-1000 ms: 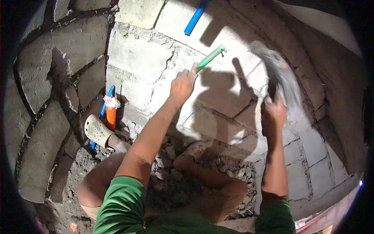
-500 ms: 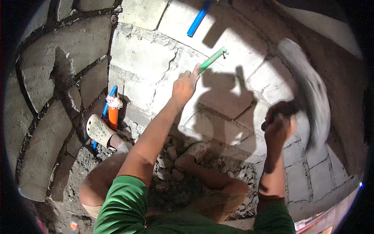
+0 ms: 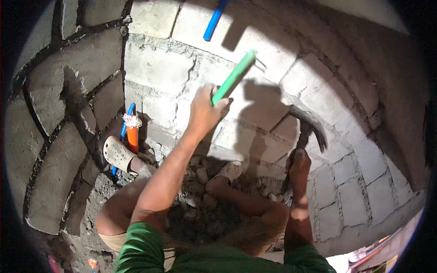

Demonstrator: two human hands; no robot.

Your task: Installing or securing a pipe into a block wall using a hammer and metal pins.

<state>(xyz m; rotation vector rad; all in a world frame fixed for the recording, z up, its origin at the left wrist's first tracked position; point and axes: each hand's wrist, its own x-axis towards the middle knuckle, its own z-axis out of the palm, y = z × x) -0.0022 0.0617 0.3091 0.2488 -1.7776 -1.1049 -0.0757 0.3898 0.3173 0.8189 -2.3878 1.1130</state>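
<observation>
My left hand [image 3: 205, 109] is closed on a green bar [image 3: 233, 76], held slanting up and right before the pale block wall [image 3: 157, 66]; a thin metal piece or shadow shows at its far end, too blurred to tell. My right hand [image 3: 297, 166] grips the handle of a dark pick-like hammer with a curved head [image 3: 312, 123], below and right of the green bar, apart from it. The shadows of my body and tools fall across the wall.
A blue pipe [image 3: 213, 22] juts from the upper wall. An orange pipe [image 3: 132, 139] with white stuffing and a blue pipe [image 3: 130, 110] stand beside my clog-shod left foot [image 3: 116, 152]. Rubble [image 3: 195, 200] lies between my legs. A darker block wall [image 3: 54, 159] rises at left.
The hammer, blurred while swinging out to the right earlier, is now lower and further left. My left hand's fingers sit lower on the green bar, whose far end has shifted slightly up-left.
</observation>
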